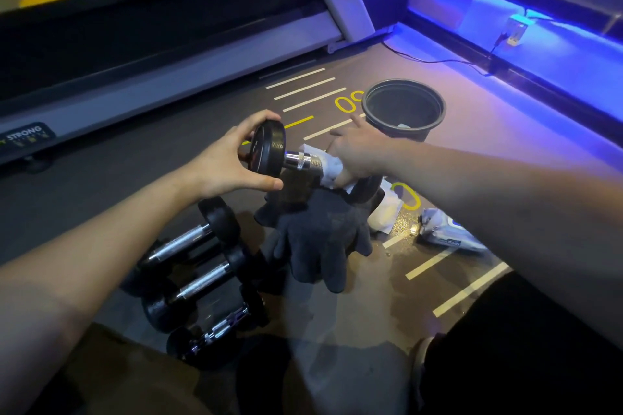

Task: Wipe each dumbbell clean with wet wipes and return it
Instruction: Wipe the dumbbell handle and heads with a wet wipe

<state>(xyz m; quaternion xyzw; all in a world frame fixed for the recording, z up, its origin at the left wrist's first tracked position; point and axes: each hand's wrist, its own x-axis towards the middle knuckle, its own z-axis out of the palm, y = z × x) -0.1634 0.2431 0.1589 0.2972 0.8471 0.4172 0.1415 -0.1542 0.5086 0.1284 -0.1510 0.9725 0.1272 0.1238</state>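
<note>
my left hand (232, 162) grips one end plate of the dumbbell (286, 155), held up over the floor, while my right hand (357, 152) holds a wet wipe (328, 167) wrapped round its handle. i judge this one half wiped; three other dumbbells (199, 276) lie on the floor near me, cleaned or not i cannot tell. dark gloves (323, 232) lie underneath, a bin (403, 108) beyond, a wipes pack (448, 232) to the right.
</note>
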